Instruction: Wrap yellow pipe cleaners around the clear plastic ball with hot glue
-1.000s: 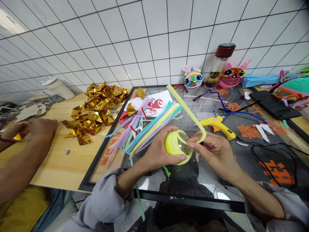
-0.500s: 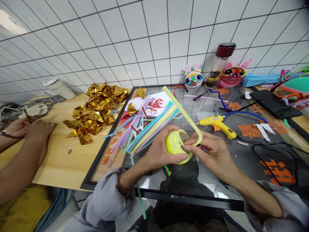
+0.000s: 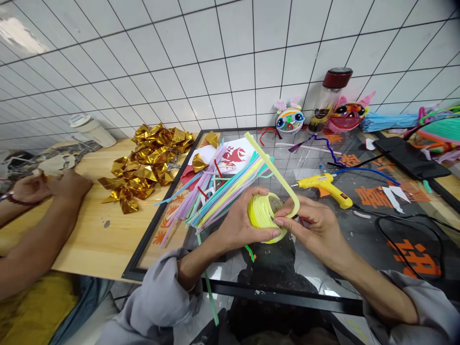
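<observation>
- Fingers (image 3: pixel 284 222) of the right hand (image 3: pixel 321 230) pinch the strip (image 3: pixel 272 168) below its bend, likely because a close grip steers so soft a thing best
- The left hand (image 3: pixel 237 221) curls around the ball (image 3: pixel 260 214), thumb on the near side, seemingly to steady it with its clear part toward the right hand
- The ball is up over the surface (image 3: pixel 323 268), between both hands, within reach of each
- The glue gun (image 3: pixel 324 185) lies beyond the right hand, handle rightward, perhaps for easy picking up
- The bundle (image 3: pixel 230 194) lies beside the left hand, strands roughly aligned, perhaps for drawing singles out
</observation>
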{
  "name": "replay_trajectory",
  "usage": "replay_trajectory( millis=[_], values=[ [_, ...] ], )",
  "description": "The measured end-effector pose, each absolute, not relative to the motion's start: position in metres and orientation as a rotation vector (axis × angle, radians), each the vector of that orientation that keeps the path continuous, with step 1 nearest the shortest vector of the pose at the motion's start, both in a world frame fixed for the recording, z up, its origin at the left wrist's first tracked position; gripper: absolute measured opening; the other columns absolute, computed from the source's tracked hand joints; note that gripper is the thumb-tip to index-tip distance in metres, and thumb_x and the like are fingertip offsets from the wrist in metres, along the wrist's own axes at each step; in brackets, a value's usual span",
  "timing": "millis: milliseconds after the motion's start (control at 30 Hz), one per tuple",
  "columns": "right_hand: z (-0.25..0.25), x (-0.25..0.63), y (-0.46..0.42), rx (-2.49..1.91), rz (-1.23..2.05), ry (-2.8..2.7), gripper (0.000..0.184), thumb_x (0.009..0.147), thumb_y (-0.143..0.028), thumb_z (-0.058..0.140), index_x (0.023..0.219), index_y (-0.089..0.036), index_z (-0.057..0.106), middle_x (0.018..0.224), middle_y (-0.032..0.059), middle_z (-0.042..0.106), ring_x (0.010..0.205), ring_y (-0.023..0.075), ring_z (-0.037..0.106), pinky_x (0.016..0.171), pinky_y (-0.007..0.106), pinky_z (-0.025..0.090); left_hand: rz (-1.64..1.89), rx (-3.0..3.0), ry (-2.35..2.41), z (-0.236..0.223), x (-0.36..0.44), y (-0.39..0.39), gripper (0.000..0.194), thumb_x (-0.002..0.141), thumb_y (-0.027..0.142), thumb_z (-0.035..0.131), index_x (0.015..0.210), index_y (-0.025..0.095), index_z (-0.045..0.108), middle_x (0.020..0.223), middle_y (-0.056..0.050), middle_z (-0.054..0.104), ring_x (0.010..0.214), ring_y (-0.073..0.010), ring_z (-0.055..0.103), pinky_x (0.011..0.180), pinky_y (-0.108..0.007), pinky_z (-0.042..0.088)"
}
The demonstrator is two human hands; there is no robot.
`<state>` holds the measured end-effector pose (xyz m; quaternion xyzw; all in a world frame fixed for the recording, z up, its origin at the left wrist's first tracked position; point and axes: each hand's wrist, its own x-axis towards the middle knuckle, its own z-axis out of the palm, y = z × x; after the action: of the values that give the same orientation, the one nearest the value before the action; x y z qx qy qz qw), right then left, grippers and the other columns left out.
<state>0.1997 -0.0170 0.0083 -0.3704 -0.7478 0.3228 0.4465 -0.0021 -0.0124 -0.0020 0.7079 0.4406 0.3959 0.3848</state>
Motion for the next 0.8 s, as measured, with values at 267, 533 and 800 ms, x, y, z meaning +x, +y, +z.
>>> replay_trajectory(
  millis=[267,533,800],
  values=[
    [0.0080,0.1972,-0.0158,-0.917,0.800,-1.812,0.011,0.090,-0.028,0.071,0.081,-0.022,0.075,0.079,0.0017,0.066,0.072,0.0155,0.063,0.064,0.028,0.048,1.055,1.782,1.078,-0.0074,-0.0017,-0.0116,0.067,0.062,0.032,0.090,0.115,0.025,0.048,0.133,-0.010,0.060,0.125,-0.0294,0.059,0.109,-0.046,0.046],
    [0.0105,0.1952,-0.0149,-0.903,0.811,-1.779,0.011,0.087,-0.030,0.074,0.079,-0.022,0.076,0.078,0.0011,0.068,0.072,0.0153,0.064,0.066,0.028,0.051,1.058,1.821,1.060,-0.0075,-0.0028,-0.0110,0.067,0.063,0.032,0.090,0.112,0.026,0.046,0.134,-0.009,0.059,0.125,-0.0290,0.059,0.109,-0.047,0.044],
    [0.0102,0.1937,-0.0149,-0.931,0.827,-1.761,0.021,0.089,-0.039,0.072,0.077,-0.022,0.076,0.076,0.0024,0.068,0.070,0.0166,0.063,0.062,0.028,0.049,1.070,1.871,1.076,-0.0067,-0.0026,-0.0117,0.067,0.063,0.032,0.092,0.113,0.026,0.048,0.136,-0.010,0.059,0.126,-0.0294,0.059,0.110,-0.048,0.045]
  ],
)
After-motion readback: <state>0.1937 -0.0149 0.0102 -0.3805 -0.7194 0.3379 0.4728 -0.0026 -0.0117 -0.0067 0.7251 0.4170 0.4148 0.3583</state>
